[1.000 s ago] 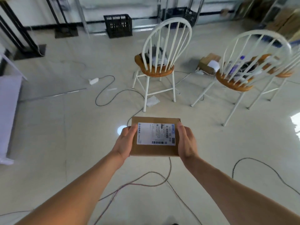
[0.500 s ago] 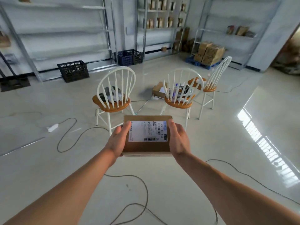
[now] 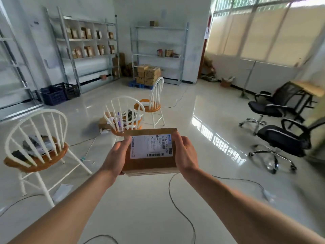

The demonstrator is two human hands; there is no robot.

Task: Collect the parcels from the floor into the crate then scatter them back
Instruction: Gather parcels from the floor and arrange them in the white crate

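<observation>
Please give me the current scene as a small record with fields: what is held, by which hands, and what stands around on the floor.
held item: flat brown cardboard parcel with a white shipping label
left hand: grips the parcel's left edge
right hand: grips the parcel's right edge
parcel position: in the air, above the glossy pale tiled floor
crates: dark plastic crates by the far-left metal shelving
seating: white spindle-back chairs with orange seats; black office chairs on the right
floor hazards: thin loose cables

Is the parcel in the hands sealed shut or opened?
Appears shut. The parcel shows a flat, unbroken top with its label intact, held between the left hand and right hand. Its underside is hidden.
</observation>
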